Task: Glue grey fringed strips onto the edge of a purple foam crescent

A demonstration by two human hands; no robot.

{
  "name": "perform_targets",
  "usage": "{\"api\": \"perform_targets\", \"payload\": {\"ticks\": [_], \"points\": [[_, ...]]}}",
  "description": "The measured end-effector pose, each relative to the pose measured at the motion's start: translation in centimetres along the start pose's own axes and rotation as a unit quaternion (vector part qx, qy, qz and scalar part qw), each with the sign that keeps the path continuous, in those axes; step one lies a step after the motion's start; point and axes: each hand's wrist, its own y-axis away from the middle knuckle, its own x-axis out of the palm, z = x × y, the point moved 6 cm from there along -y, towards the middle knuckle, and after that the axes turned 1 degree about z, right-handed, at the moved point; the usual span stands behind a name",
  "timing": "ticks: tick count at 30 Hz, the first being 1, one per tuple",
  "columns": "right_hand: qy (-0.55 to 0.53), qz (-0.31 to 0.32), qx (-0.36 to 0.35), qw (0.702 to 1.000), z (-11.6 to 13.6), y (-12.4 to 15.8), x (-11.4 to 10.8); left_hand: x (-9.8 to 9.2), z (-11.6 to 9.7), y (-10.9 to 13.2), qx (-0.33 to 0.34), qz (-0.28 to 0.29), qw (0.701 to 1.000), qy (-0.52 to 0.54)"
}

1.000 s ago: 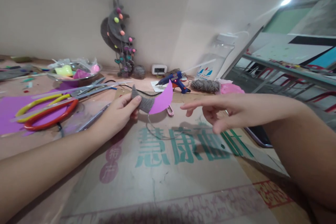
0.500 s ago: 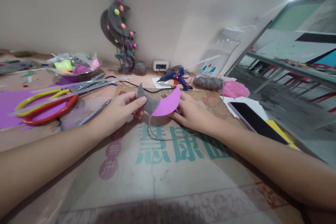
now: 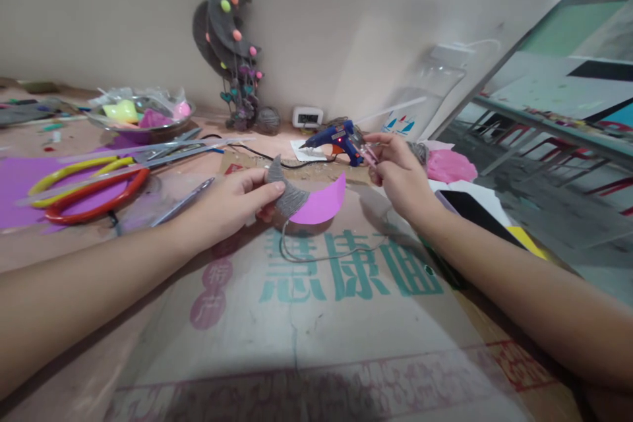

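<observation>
My left hand (image 3: 250,198) pinches the left end of a purple paper crescent (image 3: 321,203), thumb on top. Grey yarn (image 3: 291,198) is wrapped round that left half; the right half is bare purple. A loose yarn tail (image 3: 321,258) loops down over the cardboard and runs right. Close by the glue gun, my right hand (image 3: 398,168) is closed on a small pink-handled tool (image 3: 368,157), its exact kind unclear. The blue glue gun (image 3: 329,137), with a red light lit, stands behind the crescent, nozzle pointing left.
Printed cardboard (image 3: 247,349) covers the table front. Large scissors (image 3: 93,194) and a pen (image 3: 182,201) lie left, before a metal bowl (image 3: 141,135) of bright clay. Behind are a hanging crescent ornament (image 3: 225,33), a yarn ball (image 3: 268,120) and a timer (image 3: 307,117). A phone (image 3: 477,217) lies right.
My right hand has moved away from the crescent, up and right toward the glue gun, with the pink tool now showing. My left hand still holds the crescent.
</observation>
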Motion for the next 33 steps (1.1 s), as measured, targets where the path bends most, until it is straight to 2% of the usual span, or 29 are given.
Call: {"api": "perform_targets", "payload": {"ticks": [2, 4, 8, 11, 14, 19, 24, 33], "points": [[-0.063, -0.036, 0.03, 0.997, 0.7, 0.7, -0.7, 0.1, 0.0, 0.0, 0.004, 0.004, 1.0, 0.009], [-0.062, -0.04, 0.009, 0.997, 2.5, 1.9, -0.8, 0.1, 0.1, -0.1, -0.001, 0.007, 1.0, 0.003], [0.063, 0.034, -0.102, 0.992, 6.2, 4.4, 0.7, -0.1, -0.1, 0.0, -0.003, 0.004, 0.999, -0.05], [0.169, 0.087, -0.21, 0.959, 7.6, 5.7, 2.3, 0.0, -0.6, 0.0, 0.011, 0.028, 0.997, -0.068], [0.233, 0.094, -0.287, 0.924, 8.2, 6.2, 3.1, 0.2, -0.6, 0.0, 0.006, 0.049, 0.996, -0.067], [0.273, 0.092, -0.306, 0.907, 8.3, 6.1, 3.4, 0.3, -0.3, 0.0, 0.005, 0.068, 0.996, -0.061], [0.258, 0.134, -0.344, 0.893, 8.2, 6.4, 3.9, 0.6, -0.2, -0.1, 0.015, 0.088, 0.995, -0.043], [0.251, 0.119, -0.338, 0.899, 8.1, 6.3, 4.0, 0.5, 0.1, -0.1, 0.016, 0.105, 0.993, -0.049]]}}
